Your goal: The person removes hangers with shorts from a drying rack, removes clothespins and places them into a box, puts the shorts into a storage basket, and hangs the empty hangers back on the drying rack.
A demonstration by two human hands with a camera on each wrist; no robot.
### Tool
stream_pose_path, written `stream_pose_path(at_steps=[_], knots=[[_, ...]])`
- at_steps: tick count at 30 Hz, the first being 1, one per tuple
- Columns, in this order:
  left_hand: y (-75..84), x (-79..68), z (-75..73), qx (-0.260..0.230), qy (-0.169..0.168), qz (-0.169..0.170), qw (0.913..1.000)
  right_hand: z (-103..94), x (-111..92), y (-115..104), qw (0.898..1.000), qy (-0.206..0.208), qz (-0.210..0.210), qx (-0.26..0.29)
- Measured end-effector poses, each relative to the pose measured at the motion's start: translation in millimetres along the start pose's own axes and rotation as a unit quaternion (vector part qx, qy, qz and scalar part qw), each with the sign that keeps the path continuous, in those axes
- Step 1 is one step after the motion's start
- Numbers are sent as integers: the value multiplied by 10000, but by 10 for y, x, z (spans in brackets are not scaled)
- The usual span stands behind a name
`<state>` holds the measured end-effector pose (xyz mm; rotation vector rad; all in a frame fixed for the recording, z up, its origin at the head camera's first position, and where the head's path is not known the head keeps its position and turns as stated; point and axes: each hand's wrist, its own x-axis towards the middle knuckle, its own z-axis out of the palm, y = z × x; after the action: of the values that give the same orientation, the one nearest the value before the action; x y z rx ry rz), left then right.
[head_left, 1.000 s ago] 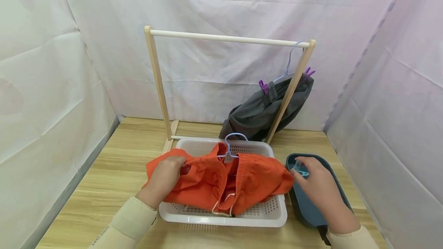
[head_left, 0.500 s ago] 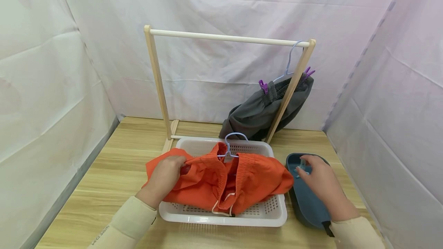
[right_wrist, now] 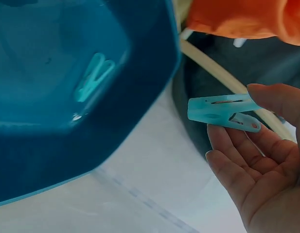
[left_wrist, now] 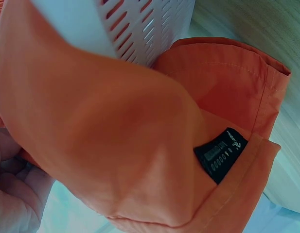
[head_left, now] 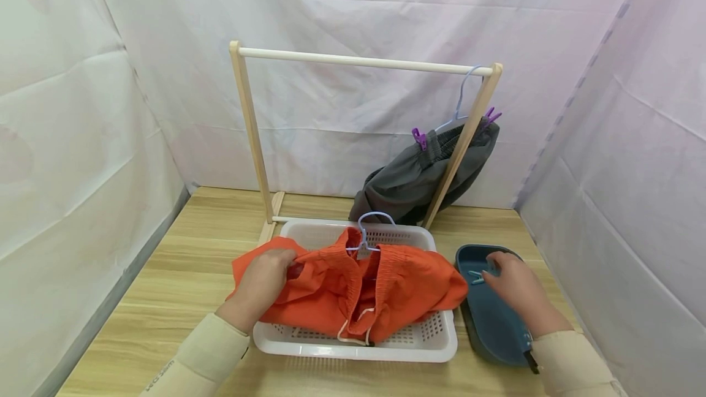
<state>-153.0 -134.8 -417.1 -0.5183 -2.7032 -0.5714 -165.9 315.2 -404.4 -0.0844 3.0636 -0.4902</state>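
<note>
the right hand [head_left: 518, 290] pinches a pale blue peg [right_wrist: 213, 109], thumb on one arm of its split end and fingers against the underside, with the blunt end pointing away from the palm. the left hand [head_left: 265, 283] grips a fold of the orange shorts [head_left: 419, 280], which spread from under it towards the right hand, draped over the white basket [head_left: 353, 352] between the two. a second peg [right_wrist: 85, 93] lies in the blue tub [head_left: 491, 323], below the right hand.

the peg looks very light and stiff, smooth enough to twist if held by one corner; it is best taken by both split ends, thumb facing finger, so a squeeze should part the blunt end. the plastic is thin and might crack if bent sideways.

the shorts should be light and limp, easy to bunch and unlikely to slip. the gathered waistband, right of the left hand, seems the firmest hold, pinched together with the hanger [head_left: 364, 244] inside it. the hanger looks slim and rigid, and the cloth could slide along it.
</note>
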Motion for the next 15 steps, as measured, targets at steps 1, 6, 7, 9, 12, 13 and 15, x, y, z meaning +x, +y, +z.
stream_pose_path(at_steps=[1,6,7,9,12,13,15], knots=[[-1,-1,2,0,4,0,10000,3,13,18,10000,-53,3,-9],[2,-7,-2,11,6,6,10000,34,86,98,9995,-312,11,-105],[5,-9,-5,10,-2,2,10000,42,101,113,9993,-370,30,-110],[13,-14,-12,7,-14,-2,10000,71,133,150,9987,-475,59,-157],[22,-14,-18,-17,-47,-33,10000,121,179,206,9977,-647,104,-198],[25,-14,-20,-16,-61,-45,10000,138,192,222,9972,-702,126,-221],[28,-13,-20,-14,-94,-71,9999,177,218,256,9965,-786,163,-240]])
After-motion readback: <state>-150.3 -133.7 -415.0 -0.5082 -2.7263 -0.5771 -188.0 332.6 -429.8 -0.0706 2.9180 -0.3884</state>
